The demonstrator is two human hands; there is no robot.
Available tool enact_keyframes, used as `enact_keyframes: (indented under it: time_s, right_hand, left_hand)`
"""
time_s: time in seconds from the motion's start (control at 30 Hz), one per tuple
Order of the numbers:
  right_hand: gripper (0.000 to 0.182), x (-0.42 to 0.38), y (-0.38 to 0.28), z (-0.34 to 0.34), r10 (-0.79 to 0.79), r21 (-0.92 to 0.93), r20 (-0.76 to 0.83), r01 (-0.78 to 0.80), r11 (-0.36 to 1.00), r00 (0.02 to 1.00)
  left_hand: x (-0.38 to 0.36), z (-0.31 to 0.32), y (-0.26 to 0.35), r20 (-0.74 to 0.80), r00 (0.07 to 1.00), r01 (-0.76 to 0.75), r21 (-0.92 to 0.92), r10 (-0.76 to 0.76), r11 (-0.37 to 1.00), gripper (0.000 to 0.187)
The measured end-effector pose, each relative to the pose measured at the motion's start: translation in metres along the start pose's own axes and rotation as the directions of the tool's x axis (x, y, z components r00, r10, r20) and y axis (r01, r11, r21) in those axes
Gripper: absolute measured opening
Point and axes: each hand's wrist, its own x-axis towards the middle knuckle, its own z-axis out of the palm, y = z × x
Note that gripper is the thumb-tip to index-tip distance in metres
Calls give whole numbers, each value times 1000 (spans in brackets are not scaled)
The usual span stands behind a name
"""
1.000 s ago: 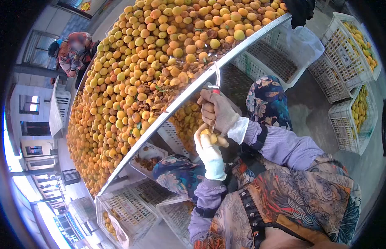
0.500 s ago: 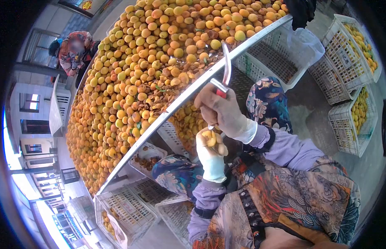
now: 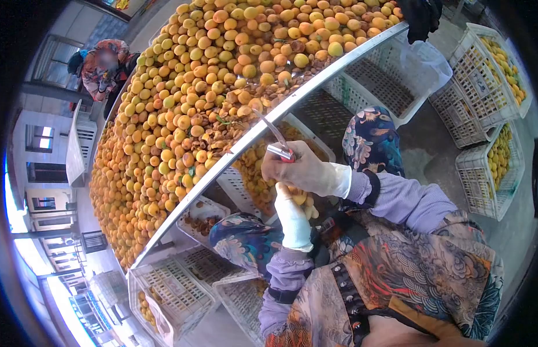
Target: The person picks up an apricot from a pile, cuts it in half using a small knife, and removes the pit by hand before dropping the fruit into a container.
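Observation:
Both my hands are together in front of my knees, wearing whitish gloves. My right hand is closed around the red handle of a knife, whose thin curved metal blade points up and left over the table edge. My left hand is just below, fingers curled around a yellow-orange apricot. The right hand partly covers the fruit, and the contact between them is hidden. Beneath the hands, a white crate contains apricot pieces.
A metal-edged table heaped with apricots slopes across the view. Stacked crates of fruit stand at right. More crates are at lower left. Another person is beyond the table, and a dark glove shows at top right.
My right hand has rotated, swinging the knife blade from upright toward the left. It now covers more of the apricot in my left hand, which has stayed nearly in place.

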Motion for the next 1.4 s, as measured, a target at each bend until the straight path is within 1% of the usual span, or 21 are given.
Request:
enact_keyframes:
  time_s: [0.1,0.17,0.2,0.23,0.33,0.37,0.4,0.43,0.5,0.57,0.7,0.73,0.87,0.9,0.93,1.03,1.07,1.17,1.2,1.33,1.4]
  right_hand:
    - [12,0,7,0,54,47,32,-55,997,998]
    - [12,3,17,-4,16,198,-12,-13,980,1000]
    - [18,8,20,-10,93,326,-60,-68,943,994]
    - [18,10,22,-14,95,328,-62,-69,942,994]
    - [27,16,29,-23,281,637,-104,-154,755,954]
    - [27,17,30,-25,280,636,-104,-152,756,954]
    - [24,18,33,-27,300,685,-82,-165,709,950]
    - [21,16,36,-28,325,736,-62,-176,654,944]
    - [22,17,36,-30,356,736,-74,-190,650,931]
    - [24,18,37,-30,393,756,-100,-187,627,914]
    - [25,18,44,-29,236,878,39,-146,455,971]
    - [26,17,43,-29,243,805,-30,-121,582,970]
    - [27,26,37,-22,301,724,-125,-121,680,945]
    - [27,28,35,-24,294,724,-125,-116,680,947]
    - [26,29,34,-25,303,722,-156,-101,684,940]
    - [26,34,26,-32,332,722,-198,-92,686,922]
    - [26,35,23,-36,292,730,-191,-63,680,937]
    - [28,43,11,-51,173,709,-185,9,705,967]
    - [27,48,6,-56,183,703,-206,15,711,961]
    - [27,61,-15,-73,127,627,-243,56,777,962]
    - [26,66,-26,-77,133,616,-257,56,785,957]
  left_hand:
    - [1,0,-1,20,999,-33,85,31,996,50]
    - [0,2,-1,-48,998,31,45,-29,999,49]
    - [-1,2,0,-49,998,38,45,-36,998,49]
    - [-2,1,2,-12,1000,2,96,-1,995,46]
    - [6,-5,-10,32,993,-119,209,115,971,45]
    - [8,-2,-9,34,980,-197,266,195,944,48]
    - [8,1,-8,33,981,-195,267,193,944,48]
    - [5,3,-7,47,981,-193,246,187,950,47]
    - [3,7,-6,64,982,-189,224,179,956,47]
    - [5,8,-6,64,991,-125,86,120,988,44]
    - [7,13,-1,41,995,-84,-80,87,993,42]
    - [7,11,-1,63,997,-39,-109,46,993,42]
    - [16,-4,-7,105,992,89,-258,-64,962,41]
    - [17,-7,-6,81,993,108,-311,-87,944,40]
    - [22,-18,-7,277,961,156,-457,-27,876,39]
    - [22,-9,15,229,968,193,-443,-98,875,37]
    - [24,-10,21,289,955,186,-437,-58,880,35]
    - [34,-9,29,236,972,86,-328,-6,941,34]
    - [41,-10,35,280,960,62,-301,26,952,33]
    - [68,2,80,90,970,-219,-71,225,973,26]
    - [90,3,94,9,948,-318,121,320,940,24]
